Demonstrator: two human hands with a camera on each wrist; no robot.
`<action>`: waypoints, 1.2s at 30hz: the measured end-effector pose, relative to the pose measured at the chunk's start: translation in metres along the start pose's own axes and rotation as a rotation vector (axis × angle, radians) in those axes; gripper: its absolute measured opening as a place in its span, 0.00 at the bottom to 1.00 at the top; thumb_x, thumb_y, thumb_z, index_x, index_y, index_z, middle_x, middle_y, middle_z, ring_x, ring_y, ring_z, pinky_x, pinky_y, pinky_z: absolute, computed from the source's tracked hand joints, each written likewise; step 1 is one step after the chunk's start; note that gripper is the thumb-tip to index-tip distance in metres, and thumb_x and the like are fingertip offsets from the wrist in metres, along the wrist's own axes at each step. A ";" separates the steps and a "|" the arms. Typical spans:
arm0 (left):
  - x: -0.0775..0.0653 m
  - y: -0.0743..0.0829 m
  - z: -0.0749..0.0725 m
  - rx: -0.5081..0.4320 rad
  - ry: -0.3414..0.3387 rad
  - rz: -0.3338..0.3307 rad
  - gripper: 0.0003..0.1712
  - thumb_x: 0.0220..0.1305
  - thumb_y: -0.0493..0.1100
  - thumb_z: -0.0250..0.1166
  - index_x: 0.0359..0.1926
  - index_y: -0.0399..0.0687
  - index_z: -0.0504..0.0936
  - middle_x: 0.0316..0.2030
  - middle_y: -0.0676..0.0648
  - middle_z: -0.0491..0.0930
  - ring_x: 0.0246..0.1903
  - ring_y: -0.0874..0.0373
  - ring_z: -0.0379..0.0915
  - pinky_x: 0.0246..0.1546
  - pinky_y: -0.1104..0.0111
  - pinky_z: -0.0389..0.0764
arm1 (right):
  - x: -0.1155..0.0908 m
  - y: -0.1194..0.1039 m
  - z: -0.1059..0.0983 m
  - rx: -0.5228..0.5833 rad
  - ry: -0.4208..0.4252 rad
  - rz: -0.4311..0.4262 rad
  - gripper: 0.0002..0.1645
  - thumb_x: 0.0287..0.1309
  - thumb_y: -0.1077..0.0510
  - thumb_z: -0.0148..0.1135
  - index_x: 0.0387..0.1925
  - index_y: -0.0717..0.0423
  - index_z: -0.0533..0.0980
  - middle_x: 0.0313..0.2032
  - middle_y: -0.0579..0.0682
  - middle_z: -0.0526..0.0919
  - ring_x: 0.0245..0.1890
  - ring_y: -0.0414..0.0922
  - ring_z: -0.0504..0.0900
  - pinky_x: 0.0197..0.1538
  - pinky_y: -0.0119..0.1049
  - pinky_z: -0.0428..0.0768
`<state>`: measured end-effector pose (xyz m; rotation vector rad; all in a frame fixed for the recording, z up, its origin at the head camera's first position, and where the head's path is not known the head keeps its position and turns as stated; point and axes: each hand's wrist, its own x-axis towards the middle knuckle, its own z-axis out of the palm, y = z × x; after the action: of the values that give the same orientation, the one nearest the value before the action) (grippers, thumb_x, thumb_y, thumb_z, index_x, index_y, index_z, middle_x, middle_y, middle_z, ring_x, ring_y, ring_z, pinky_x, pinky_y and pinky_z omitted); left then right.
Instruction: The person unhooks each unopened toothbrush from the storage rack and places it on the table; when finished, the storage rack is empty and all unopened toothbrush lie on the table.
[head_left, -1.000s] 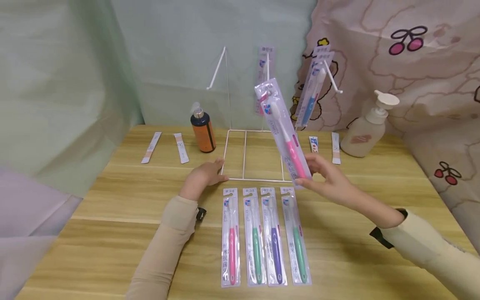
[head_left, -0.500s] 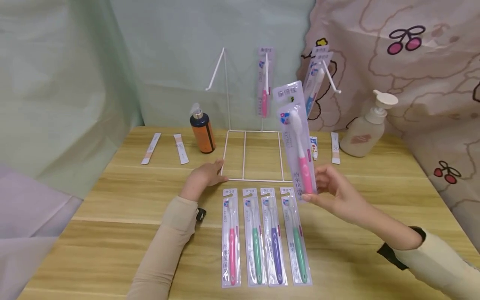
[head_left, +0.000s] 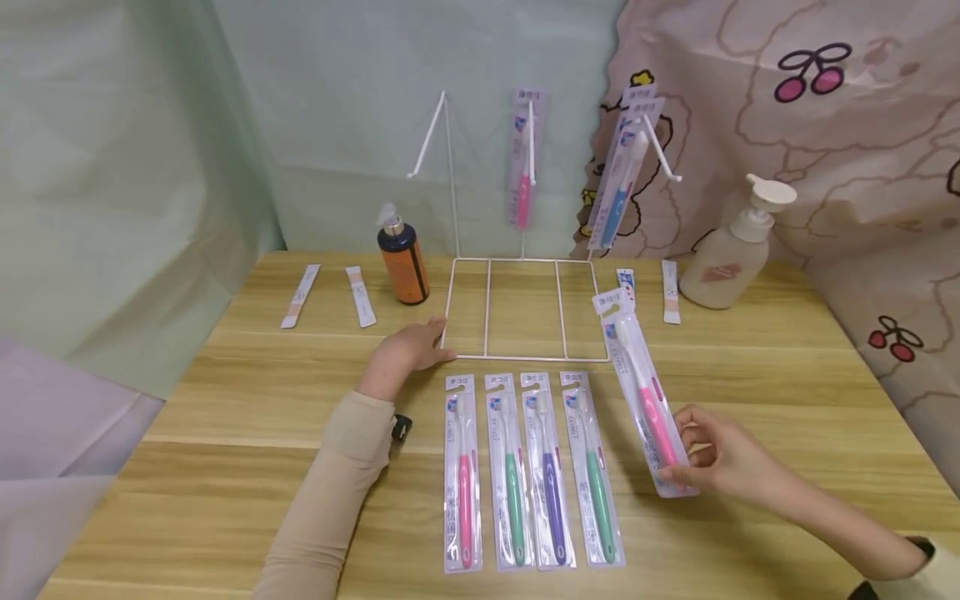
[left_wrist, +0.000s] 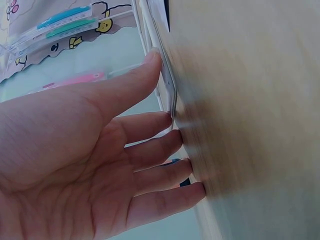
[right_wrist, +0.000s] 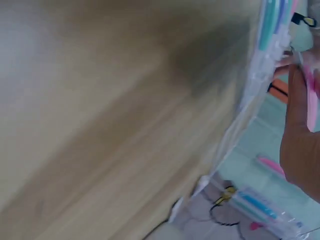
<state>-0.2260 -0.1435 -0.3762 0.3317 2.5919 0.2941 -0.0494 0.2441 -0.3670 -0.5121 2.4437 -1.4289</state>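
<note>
My right hand point(head_left: 723, 458) pinches the lower end of a packaged pink toothbrush point(head_left: 647, 396), which is tilted over the right side of the table. My left hand point(head_left: 401, 358) touches the front left corner of a white wire display rack point(head_left: 525, 359); in the left wrist view its fingers point(left_wrist: 155, 172) stretch out with their tips at the tabletop. A packaged pink toothbrush point(head_left: 523, 196) hangs from the rack's middle hook. Packaged toothbrushes point(head_left: 618, 200), the front one blue, hang on the right hook, while the left hook point(head_left: 427, 137) is bare.
In a row before the rack lie packaged toothbrushes, pink point(head_left: 463, 500), green point(head_left: 513, 500), purple point(head_left: 553, 500) and green point(head_left: 597, 500). An orange-labelled pump bottle point(head_left: 405, 262), a cream pump bottle point(head_left: 727, 258), several small sachets point(head_left: 360, 296) and a small tube point(head_left: 626, 282) stand or lie around it.
My right hand has carried the pink toothbrush from before the rack's hooks down and to the right, close to the tabletop. The left hand has stayed at the rack's corner.
</note>
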 end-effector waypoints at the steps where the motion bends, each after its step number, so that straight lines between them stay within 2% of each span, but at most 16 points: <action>1: 0.000 0.001 0.000 0.000 0.001 0.000 0.42 0.68 0.55 0.53 0.72 0.42 0.46 0.72 0.39 0.45 0.68 0.39 0.47 0.67 0.51 0.53 | -0.004 0.005 0.000 0.009 -0.010 0.029 0.27 0.45 0.65 0.71 0.42 0.69 0.65 0.26 0.48 0.78 0.26 0.36 0.80 0.27 0.33 0.83; 7: 0.003 0.002 0.002 -0.007 -0.003 -0.005 0.42 0.67 0.56 0.53 0.73 0.44 0.45 0.72 0.40 0.45 0.68 0.39 0.48 0.67 0.51 0.54 | -0.025 0.023 0.003 0.092 -0.074 0.193 0.31 0.48 0.61 0.70 0.44 0.69 0.60 0.25 0.44 0.74 0.28 0.38 0.81 0.28 0.31 0.80; 11: 0.002 -0.001 0.002 -0.009 -0.004 -0.016 0.42 0.67 0.56 0.53 0.73 0.44 0.45 0.72 0.40 0.45 0.68 0.39 0.48 0.67 0.50 0.54 | -0.031 0.028 0.012 0.105 -0.093 0.235 0.31 0.47 0.58 0.71 0.43 0.68 0.60 0.23 0.42 0.72 0.24 0.35 0.76 0.24 0.28 0.75; 15: 0.001 -0.001 0.003 0.005 -0.013 -0.008 0.42 0.68 0.55 0.52 0.73 0.43 0.45 0.72 0.39 0.45 0.68 0.39 0.47 0.67 0.50 0.53 | -0.033 0.030 0.017 0.143 -0.105 0.292 0.34 0.45 0.56 0.73 0.43 0.67 0.61 0.23 0.44 0.72 0.22 0.35 0.73 0.23 0.28 0.75; 18: 0.001 0.000 0.003 0.014 -0.015 0.001 0.42 0.68 0.55 0.52 0.72 0.41 0.46 0.71 0.38 0.45 0.68 0.39 0.47 0.68 0.51 0.53 | -0.034 0.031 0.018 0.153 -0.101 0.303 0.34 0.44 0.56 0.73 0.42 0.68 0.61 0.23 0.45 0.73 0.21 0.36 0.74 0.24 0.30 0.77; 21: 0.001 0.000 0.003 0.016 -0.014 0.004 0.41 0.68 0.54 0.52 0.72 0.40 0.46 0.71 0.38 0.45 0.68 0.39 0.47 0.67 0.51 0.54 | -0.034 0.032 0.022 0.116 -0.093 0.331 0.34 0.44 0.54 0.73 0.42 0.65 0.61 0.21 0.46 0.72 0.20 0.36 0.74 0.21 0.30 0.78; 27: -0.001 0.000 0.003 0.032 -0.010 0.015 0.41 0.68 0.54 0.52 0.72 0.40 0.47 0.71 0.38 0.45 0.68 0.39 0.47 0.68 0.51 0.54 | -0.034 0.032 0.036 0.075 -0.165 0.388 0.29 0.49 0.49 0.69 0.41 0.61 0.64 0.19 0.48 0.75 0.13 0.38 0.71 0.14 0.26 0.71; 36: -0.001 -0.001 0.002 0.023 0.008 0.018 0.41 0.68 0.54 0.53 0.72 0.40 0.47 0.71 0.39 0.46 0.68 0.39 0.47 0.68 0.51 0.53 | -0.029 0.024 0.034 0.007 -0.188 0.396 0.25 0.47 0.47 0.70 0.31 0.58 0.65 0.17 0.49 0.75 0.13 0.44 0.78 0.14 0.29 0.74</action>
<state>-0.2247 -0.1448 -0.3775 0.3629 2.6035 0.2726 -0.0141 0.2403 -0.4032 -0.1383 2.2311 -1.1677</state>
